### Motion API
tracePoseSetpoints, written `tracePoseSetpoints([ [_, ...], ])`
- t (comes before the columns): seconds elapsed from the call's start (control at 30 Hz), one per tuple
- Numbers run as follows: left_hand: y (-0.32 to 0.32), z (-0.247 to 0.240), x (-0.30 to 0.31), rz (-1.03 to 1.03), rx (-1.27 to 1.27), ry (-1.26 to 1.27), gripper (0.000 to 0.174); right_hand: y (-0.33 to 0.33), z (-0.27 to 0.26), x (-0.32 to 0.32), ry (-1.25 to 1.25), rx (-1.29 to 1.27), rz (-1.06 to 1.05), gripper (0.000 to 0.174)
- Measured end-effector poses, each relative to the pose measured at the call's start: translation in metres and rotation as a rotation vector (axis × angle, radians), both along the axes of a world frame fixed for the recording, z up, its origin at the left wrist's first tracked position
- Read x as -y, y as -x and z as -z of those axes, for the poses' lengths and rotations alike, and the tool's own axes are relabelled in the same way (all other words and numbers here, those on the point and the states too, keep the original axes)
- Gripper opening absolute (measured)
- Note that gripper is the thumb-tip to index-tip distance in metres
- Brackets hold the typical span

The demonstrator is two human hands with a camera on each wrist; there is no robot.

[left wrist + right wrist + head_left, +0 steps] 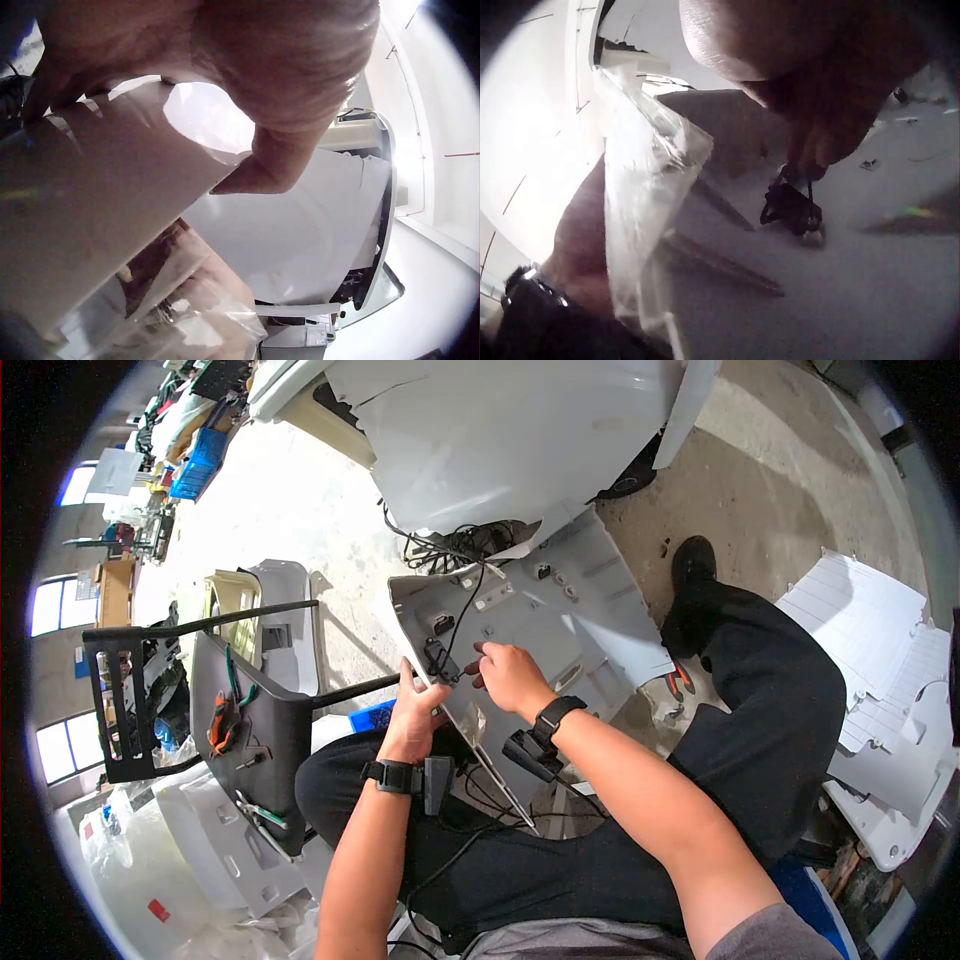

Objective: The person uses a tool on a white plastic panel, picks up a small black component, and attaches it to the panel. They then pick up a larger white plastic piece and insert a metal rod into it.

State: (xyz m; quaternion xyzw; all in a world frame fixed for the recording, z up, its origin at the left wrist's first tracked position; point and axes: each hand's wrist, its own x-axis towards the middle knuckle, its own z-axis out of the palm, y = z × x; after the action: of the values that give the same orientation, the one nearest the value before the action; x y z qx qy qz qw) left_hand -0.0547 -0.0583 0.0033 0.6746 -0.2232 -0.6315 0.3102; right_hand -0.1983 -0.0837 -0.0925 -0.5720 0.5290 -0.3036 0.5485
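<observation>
A large white plastic panel (545,625), shaped like a shallow tray, leans against the seated person's lap with its hollow side up. The left hand (408,718) grips its near left edge, thumb on one face and fingers round the other. Inside the panel, the right hand (515,678) has its fingers curled down at a black cable (462,618) beside a small dark part (437,658). In the right wrist view the fingertips meet the top of that dark part (791,206). Clear plastic film (649,187) hangs from the panel edge.
A big white shell (510,440) stands ahead, with bundled black cables (460,547) below it. At left, a grey chair (255,710) carries orange-handled pliers (222,722) and other tools. More red-handled pliers (680,680) lie by the right foot. White sheets (860,630) lie at right.
</observation>
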Motion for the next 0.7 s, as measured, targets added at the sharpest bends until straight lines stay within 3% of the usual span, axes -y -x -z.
tracePoseSetpoints([
  [0.1,0.000,0.001,-0.001,-0.020,0.019,-0.014,0.099,0.002,-0.007,0.006,-0.039,-0.061,-0.042,0.029],
  [0.17,-0.002,0.003,-0.001,-0.028,0.029,-0.025,0.100,0.011,-0.024,0.011,-0.624,0.306,-0.070,0.029],
  [0.3,-0.001,0.003,-0.001,-0.019,0.034,-0.029,0.101,0.022,-0.034,0.014,-0.727,0.293,-0.028,0.026],
  [0.4,-0.002,0.004,-0.001,-0.017,0.051,-0.048,0.100,0.024,-0.028,0.013,-0.656,0.165,-0.097,0.022],
  [0.47,-0.003,0.002,-0.001,-0.013,0.063,-0.057,0.100,0.026,-0.023,0.010,-0.179,-0.190,-0.258,0.016],
  [0.5,0.000,0.000,0.000,-0.013,0.056,-0.055,0.099,0.026,-0.024,0.007,-0.176,-0.191,-0.258,0.016],
  [0.57,0.002,-0.002,0.001,-0.011,0.049,-0.049,0.098,0.027,-0.032,0.004,0.262,-0.355,-0.288,0.014],
  [0.7,0.003,-0.005,0.000,-0.021,0.039,-0.043,0.097,0.037,-0.051,0.008,0.268,-0.441,-0.356,0.012],
])
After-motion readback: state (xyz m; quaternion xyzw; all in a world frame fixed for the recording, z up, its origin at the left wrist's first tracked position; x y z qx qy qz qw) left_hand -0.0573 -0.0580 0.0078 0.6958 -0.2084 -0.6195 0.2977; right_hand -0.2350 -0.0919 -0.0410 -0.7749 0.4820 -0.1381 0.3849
